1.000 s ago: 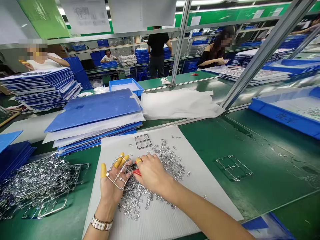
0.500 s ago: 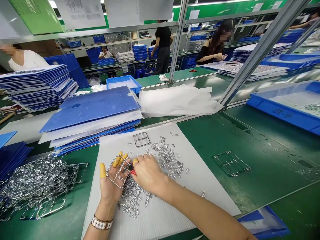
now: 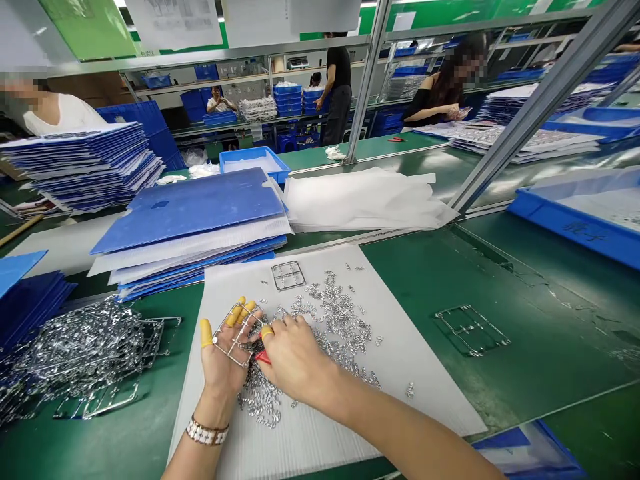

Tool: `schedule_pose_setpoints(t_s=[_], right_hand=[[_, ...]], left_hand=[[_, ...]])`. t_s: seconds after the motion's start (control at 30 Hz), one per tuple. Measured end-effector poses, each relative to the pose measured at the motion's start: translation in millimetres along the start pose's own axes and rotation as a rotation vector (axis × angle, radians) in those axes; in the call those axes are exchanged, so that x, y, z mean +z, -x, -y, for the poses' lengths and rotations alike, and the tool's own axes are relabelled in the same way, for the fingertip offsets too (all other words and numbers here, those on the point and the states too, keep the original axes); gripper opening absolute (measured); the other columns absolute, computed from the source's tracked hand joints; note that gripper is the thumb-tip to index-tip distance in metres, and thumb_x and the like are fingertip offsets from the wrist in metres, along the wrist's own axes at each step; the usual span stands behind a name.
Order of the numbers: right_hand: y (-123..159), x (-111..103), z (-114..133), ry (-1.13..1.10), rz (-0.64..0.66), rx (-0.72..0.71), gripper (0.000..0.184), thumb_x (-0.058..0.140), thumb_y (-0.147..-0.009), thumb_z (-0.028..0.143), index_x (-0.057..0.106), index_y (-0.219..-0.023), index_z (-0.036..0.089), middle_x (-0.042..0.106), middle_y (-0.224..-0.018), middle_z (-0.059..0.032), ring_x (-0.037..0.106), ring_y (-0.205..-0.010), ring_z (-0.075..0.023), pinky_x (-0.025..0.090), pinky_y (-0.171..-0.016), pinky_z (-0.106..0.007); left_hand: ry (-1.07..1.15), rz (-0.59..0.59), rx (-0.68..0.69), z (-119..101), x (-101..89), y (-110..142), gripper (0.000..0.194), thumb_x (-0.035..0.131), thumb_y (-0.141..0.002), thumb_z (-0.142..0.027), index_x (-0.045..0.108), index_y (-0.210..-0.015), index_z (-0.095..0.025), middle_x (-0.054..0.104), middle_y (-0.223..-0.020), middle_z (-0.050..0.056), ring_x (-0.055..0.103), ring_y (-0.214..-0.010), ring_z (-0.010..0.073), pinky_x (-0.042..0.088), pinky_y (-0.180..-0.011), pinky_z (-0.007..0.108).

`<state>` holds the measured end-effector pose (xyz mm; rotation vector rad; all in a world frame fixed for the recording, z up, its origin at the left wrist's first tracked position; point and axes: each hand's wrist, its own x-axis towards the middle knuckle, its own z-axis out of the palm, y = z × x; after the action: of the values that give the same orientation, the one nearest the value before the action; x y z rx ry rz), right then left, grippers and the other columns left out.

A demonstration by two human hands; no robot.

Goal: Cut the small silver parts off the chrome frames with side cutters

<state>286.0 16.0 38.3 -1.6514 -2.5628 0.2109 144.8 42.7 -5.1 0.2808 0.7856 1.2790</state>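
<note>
My left hand [image 3: 223, 357], with yellow finger cots on the thumb and fingers, holds a shiny metal-plated frame [image 3: 231, 339] palm up. My right hand [image 3: 293, 360] is closed round a red-handled cutter [image 3: 262, 357] whose tip meets the frame. Both hands hover over a heap of small silver parts [image 3: 325, 327] strewn on a white corrugated sheet [image 3: 400, 393]. A small bare frame [image 3: 288, 275] lies at the sheet's far edge.
A tangled pile of silver frames [image 3: 75, 357] lies at the left. Stacked blue and white sheets [image 3: 195, 227] sit behind the white sheet, thin white bags [image 3: 365, 200] beyond. Another bare frame [image 3: 470, 329] lies on the green table at right. Blue trays [image 3: 575, 220] and other people stand further off.
Both hands have stayed together over the parts, shifting slightly toward me on the sheet; the camera view has moved a little. The grips are unchanged.
</note>
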Motion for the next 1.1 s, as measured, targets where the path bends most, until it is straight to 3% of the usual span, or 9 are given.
schedule_pose_setpoints(t_s=[0.33,0.63,0.77,0.87,0.97,1.03,1.1], right_hand=[[-4.5,3.5,0.7,-0.015,0.004,0.009,0.034,0.056,-0.087,0.041,0.066,-0.099,0.010,0.066,-0.095,-0.0169,0.060,-0.092,-0.0317,0.045,-0.081,-0.046],[-3.7,5.4,4.3,0.036,-0.002,-0.033,0.023,0.062,-0.083,0.030,0.064,-0.095,0.011,0.065,-0.086,-0.0144,0.062,-0.081,-0.0283,0.048,-0.067,-0.038],[1.4,-0.7,-7.8,-0.018,0.002,0.015,0.028,0.060,-0.085,0.035,0.064,-0.100,0.012,0.065,-0.091,-0.0136,0.061,-0.089,-0.0292,0.046,-0.077,-0.041],[9.1,-5.5,-25.7,-0.061,-0.012,0.075,0.024,0.055,-0.086,0.033,0.064,-0.098,0.014,0.065,-0.096,-0.0127,0.058,-0.095,-0.0286,0.044,-0.083,-0.042],[21.9,-6.7,-47.5,-0.098,-0.048,0.127,0.022,0.054,-0.084,0.026,0.064,-0.100,0.015,0.065,-0.096,-0.0098,0.058,-0.093,-0.0265,0.043,-0.083,-0.041],[32.6,-4.2,-62.8,-0.126,-0.085,0.146,0.026,0.055,-0.082,0.022,0.063,-0.105,0.016,0.065,-0.099,-0.0087,0.057,-0.095,-0.0259,0.042,-0.085,-0.041],[43.3,1.5,-78.2,-0.137,-0.152,0.140,0.033,0.056,-0.083,0.021,0.060,-0.115,0.016,0.064,-0.106,-0.0095,0.056,-0.100,-0.0261,0.042,-0.088,-0.042]], left_hand=[[-0.054,-0.022,0.061,3.5,2.4,1.0,0.069,0.040,-0.081,-0.072,0.069,-0.111,-0.017,0.062,-0.125,0.015,0.057,-0.116,0.0319,0.050,-0.085,0.041],[-0.063,-0.030,0.089,3.9,2.5,-0.2,0.069,0.039,-0.082,-0.071,0.068,-0.112,-0.017,0.063,-0.125,0.014,0.060,-0.110,0.0289,0.052,-0.079,0.037],[-0.081,0.011,0.104,3.6,0.7,0.2,0.066,0.043,-0.081,-0.070,0.068,-0.112,-0.018,0.064,-0.123,0.014,0.060,-0.110,0.0309,0.051,-0.083,0.042],[-0.230,0.079,0.129,2.6,-1.1,4.6,0.060,0.048,-0.082,-0.065,0.067,-0.116,-0.019,0.065,-0.121,0.014,0.057,-0.115,0.0325,0.045,-0.095,0.046],[-0.567,0.109,0.307,-13.3,-4.8,7.9,0.045,0.067,-0.076,-0.046,0.069,-0.113,-0.021,0.065,-0.120,0.012,0.049,-0.123,0.0331,0.032,-0.109,0.044],[-0.899,0.063,0.565,-38.3,-10.5,5.7,0.049,0.077,-0.067,-0.036,0.070,-0.113,-0.023,0.063,-0.123,0.012,0.042,-0.128,0.0353,0.021,-0.114,0.045],[-1.301,-0.060,0.852,-74.0,-20.5,0.2,0.063,0.079,-0.062,-0.042,0.066,-0.121,-0.023,0.059,-0.127,0.014,0.037,-0.129,0.0407,0.013,-0.114,0.052]])
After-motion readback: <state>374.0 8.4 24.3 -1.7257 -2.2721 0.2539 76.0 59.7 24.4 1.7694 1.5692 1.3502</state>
